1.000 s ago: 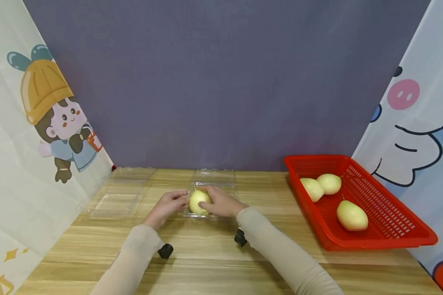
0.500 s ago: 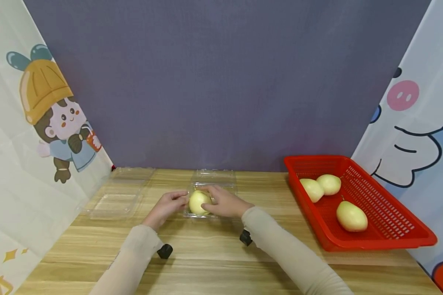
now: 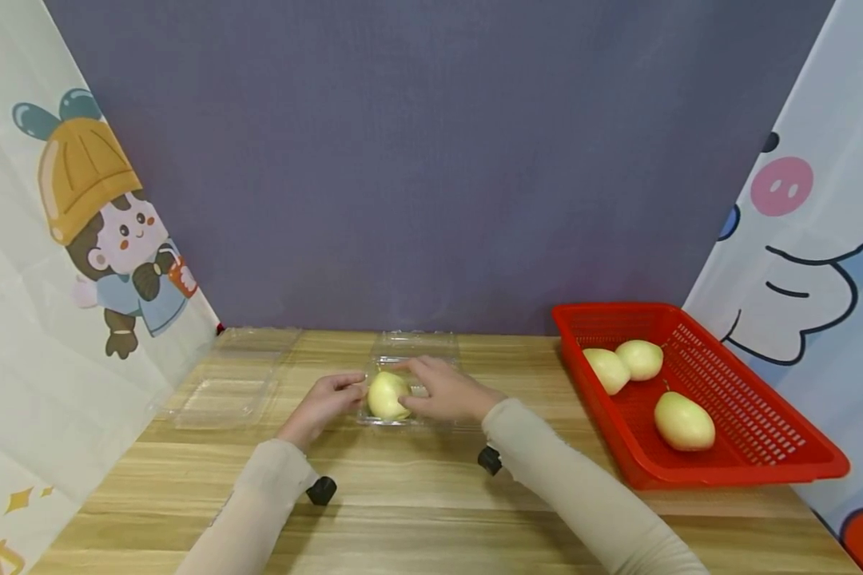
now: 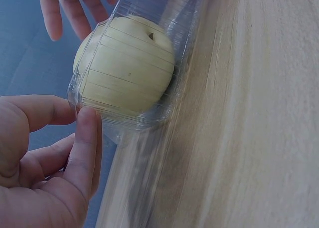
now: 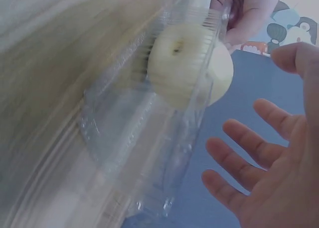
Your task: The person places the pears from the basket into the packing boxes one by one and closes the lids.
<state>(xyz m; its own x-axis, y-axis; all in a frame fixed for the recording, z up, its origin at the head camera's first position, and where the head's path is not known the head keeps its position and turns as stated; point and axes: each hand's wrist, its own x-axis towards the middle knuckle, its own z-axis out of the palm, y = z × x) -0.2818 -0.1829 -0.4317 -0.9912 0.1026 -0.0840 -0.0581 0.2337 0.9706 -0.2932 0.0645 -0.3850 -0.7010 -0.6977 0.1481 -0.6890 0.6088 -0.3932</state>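
A pale yellow pear (image 3: 387,397) lies in the left part of a clear plastic clamshell box (image 3: 417,345), whose lid is folded back toward the grey backdrop. At the box's left edge, my left hand (image 3: 325,406) pinches the rim between thumb and fingers, as the left wrist view shows at the box rim (image 4: 94,111). My right hand (image 3: 447,391) hovers over the box's right part, fingers spread and relaxed. In the right wrist view, a gap separates the right hand (image 5: 269,158) from the pear (image 5: 174,68), and nothing is in its palm.
A second clear clamshell box (image 3: 223,395) lies opened at the table's left. On the right stands a red plastic basket (image 3: 733,477) holding three pears, the nearest pear (image 3: 683,422) apart from the other two. A grey backdrop (image 3: 431,176) rises behind the wooden table (image 3: 403,511).
My right hand has let go of the pear and drawn off to the right with its fingers loosened. The pear stays in the box, and my left hand keeps its place at the rim.
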